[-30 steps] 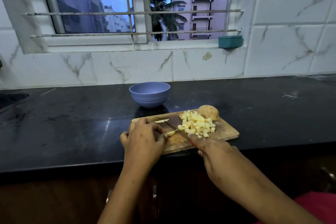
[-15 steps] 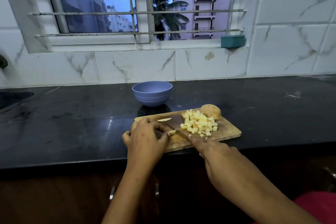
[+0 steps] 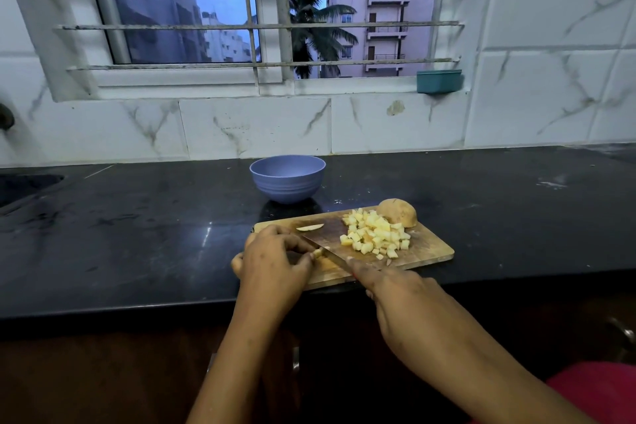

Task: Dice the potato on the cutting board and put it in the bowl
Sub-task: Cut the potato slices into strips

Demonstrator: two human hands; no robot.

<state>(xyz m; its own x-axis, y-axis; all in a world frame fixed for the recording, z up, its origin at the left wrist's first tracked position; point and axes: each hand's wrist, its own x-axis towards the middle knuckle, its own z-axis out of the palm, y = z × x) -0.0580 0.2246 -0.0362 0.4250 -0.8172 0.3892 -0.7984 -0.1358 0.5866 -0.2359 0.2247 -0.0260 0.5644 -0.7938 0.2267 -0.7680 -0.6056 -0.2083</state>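
- Right hand (image 3: pixel 395 299) is clenched round the knife (image 3: pixel 323 248), whose blade slants far-left across the cutting board (image 3: pixel 430 251).
- Left hand (image 3: pixel 275 262) pinches a small potato piece (image 3: pixel 317 253) at the blade.
- Right of the blade sits the diced pile (image 3: pixel 375 234), with the potato half (image 3: pixel 397 213) just beyond, dome up.
- Past both hands the bowl (image 3: pixel 287 179) stands upright, showing only plain blue inside.

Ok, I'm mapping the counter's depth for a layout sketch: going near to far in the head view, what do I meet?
Right hand on the knife → left hand pinching a potato piece → diced potato pile → blue bowl → teal tub on the window ledge.
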